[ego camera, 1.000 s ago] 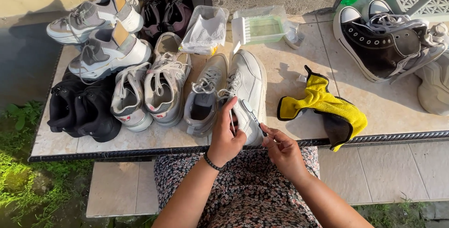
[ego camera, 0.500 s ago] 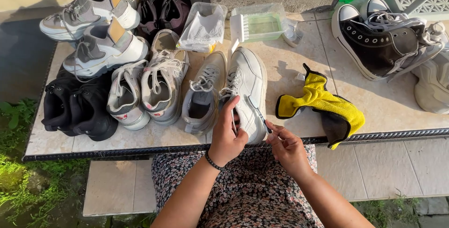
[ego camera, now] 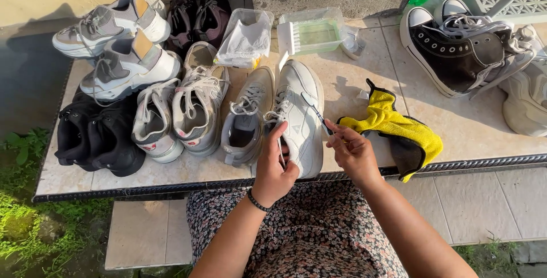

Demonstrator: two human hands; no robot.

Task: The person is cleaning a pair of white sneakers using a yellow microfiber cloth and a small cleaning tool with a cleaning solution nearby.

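Head view: two bare hands work on a white sneaker (ego camera: 301, 115) at the near edge of the tiled surface (ego camera: 364, 78).

Left hand (ego camera: 274, 169) wraps the sneaker's heel end, grip closed on it; right hand (ego camera: 352, 151) sits just right of that, its grip narrow, pinching a thin dark lace (ego camera: 317, 114) that runs up over the shoe. A grey sneaker (ego camera: 245, 119) touches the shoe left of the grip; a yellow cloth (ego camera: 399, 130) lies just right of the right hand; a black high-top (ego camera: 461, 50) stands well beyond it.
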